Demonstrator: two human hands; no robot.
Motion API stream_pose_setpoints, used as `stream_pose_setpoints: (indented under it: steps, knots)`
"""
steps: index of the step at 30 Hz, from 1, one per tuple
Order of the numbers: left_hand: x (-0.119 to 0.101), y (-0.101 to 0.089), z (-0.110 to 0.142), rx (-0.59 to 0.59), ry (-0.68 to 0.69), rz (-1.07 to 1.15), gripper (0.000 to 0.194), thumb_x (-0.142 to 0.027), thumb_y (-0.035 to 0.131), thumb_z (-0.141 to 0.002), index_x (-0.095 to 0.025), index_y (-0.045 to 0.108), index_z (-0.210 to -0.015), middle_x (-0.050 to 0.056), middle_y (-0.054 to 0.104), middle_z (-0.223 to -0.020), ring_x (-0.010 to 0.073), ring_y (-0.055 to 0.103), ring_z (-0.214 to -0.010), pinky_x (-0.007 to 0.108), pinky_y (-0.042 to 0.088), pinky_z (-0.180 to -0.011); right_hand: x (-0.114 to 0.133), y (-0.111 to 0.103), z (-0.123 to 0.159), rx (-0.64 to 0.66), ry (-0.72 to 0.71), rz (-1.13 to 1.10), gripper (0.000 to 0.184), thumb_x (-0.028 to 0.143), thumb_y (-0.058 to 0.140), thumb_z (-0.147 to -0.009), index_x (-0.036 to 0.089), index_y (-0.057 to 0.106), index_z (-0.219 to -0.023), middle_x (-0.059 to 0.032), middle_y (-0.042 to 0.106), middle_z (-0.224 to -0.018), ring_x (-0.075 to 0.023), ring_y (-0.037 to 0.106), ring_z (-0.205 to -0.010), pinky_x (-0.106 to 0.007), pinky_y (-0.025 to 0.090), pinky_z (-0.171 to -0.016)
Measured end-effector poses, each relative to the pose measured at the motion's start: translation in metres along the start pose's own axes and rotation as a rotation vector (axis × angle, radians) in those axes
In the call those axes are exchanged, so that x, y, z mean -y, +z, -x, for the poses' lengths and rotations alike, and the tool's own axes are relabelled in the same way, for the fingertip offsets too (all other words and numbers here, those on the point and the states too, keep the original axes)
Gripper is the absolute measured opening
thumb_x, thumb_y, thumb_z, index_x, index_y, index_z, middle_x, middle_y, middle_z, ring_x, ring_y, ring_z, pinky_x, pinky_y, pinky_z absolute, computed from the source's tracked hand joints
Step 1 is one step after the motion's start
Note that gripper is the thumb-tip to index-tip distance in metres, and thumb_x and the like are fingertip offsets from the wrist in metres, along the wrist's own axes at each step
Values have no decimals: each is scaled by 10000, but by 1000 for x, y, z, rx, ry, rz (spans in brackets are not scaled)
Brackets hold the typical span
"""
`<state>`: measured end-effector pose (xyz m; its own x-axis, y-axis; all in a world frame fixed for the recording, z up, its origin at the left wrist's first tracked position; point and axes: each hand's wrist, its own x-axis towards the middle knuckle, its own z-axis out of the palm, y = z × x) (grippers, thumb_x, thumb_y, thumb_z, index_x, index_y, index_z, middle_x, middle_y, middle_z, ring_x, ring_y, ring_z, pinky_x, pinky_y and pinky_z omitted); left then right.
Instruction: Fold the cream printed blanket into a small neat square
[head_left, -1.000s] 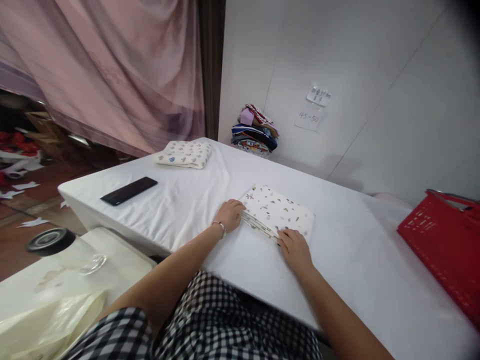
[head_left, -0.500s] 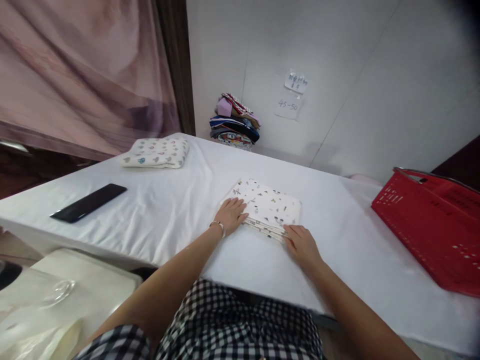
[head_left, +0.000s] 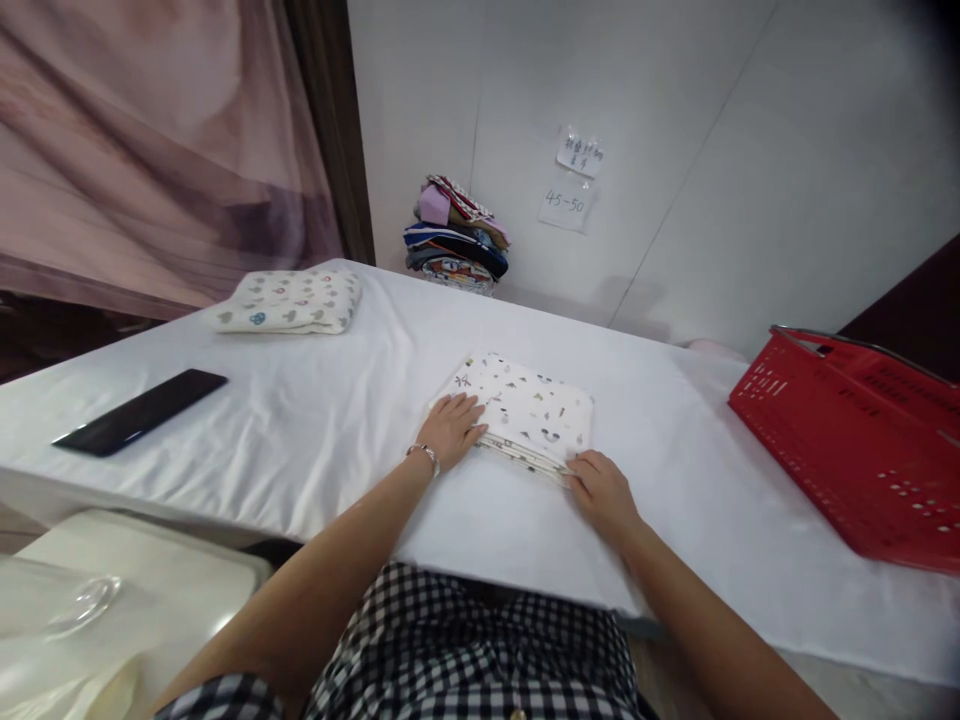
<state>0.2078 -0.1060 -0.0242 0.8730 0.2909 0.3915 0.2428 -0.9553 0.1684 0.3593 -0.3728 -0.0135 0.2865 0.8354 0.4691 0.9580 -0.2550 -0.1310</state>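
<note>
A folded white cloth (head_left: 532, 400) with small printed figures lies on the table in front of me, its layered edge towards me. My left hand (head_left: 451, 432), with a bracelet at the wrist, rests flat on its left near corner, fingers stretched out. At the right near corner, my right hand (head_left: 604, 492) has its fingers closed around the layered edge. The thumb side of that grip is partly hidden.
The table has a white cover (head_left: 315, 420). Another folded patterned cloth (head_left: 292, 302) lies far left, behind a black flat object (head_left: 142, 410). A red basket (head_left: 847, 440) stands right. Folded clothes (head_left: 457, 240) are stacked by the wall. A white stool (head_left: 150, 570) is at lower left.
The view has shifted slightly, so most things sit a little further left. Both hands stay at the same corners of the cloth, which keeps its folded shape.
</note>
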Motion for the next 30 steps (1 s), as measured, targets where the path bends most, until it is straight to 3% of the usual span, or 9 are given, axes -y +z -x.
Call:
stream_pose_setpoints:
  steps: [9, 14, 19, 24, 30]
  knots:
    - [-3, -12, 10, -118, 34, 149, 344, -423, 430, -861, -250, 604, -1103, 42, 514, -1288, 222, 366, -1255, 442, 270, -1044, 4, -15, -2, 95, 2, 36, 185, 237, 447, -838, 202, 616, -905, -50, 575, -895, -171, 508, -810, -298, 397, -718]
    - [-2, -14, 14, -68, 77, 174, 370, -390, 558, -787, -263, 579, -1134, 49, 521, -1282, 222, 429, -1207, 473, 254, -1047, 23, -21, -23, 80, -47, 29, 236, 284, 502, -815, 197, 588, -1017, -77, 576, -983, -201, 501, -904, -328, 384, -779]
    - [1, -12, 13, -46, 55, 193, 379, -366, 530, -812, -278, 543, -1180, 49, 544, -1258, 204, 458, -1180, 469, 260, -1040, 41, -5, -51, 123, -88, 18, 330, 324, 521, -820, 215, 528, -1131, -77, 567, -1037, -209, 493, -922, -333, 391, -772]
    - [2, -11, 12, -54, 59, 188, 359, -377, 511, -827, -280, 550, -1171, 43, 562, -1238, 198, 469, -1166, 457, 271, -1027, 40, 10, -62, 190, -92, 6, 233, 295, 511, -837, 215, 561, -1050, -58, 574, -975, -186, 497, -838, -312, 399, -732]
    - [-1, -10, 7, -111, 74, 120, 281, -342, 403, -892, -258, 608, -1066, 25, 628, -1132, 171, 520, -1093, 406, 309, -997, 39, 15, -58, 87, -55, 10, 250, 256, 373, -911, 203, 590, -1023, -69, 582, -936, -186, 499, -823, -315, 395, -727]
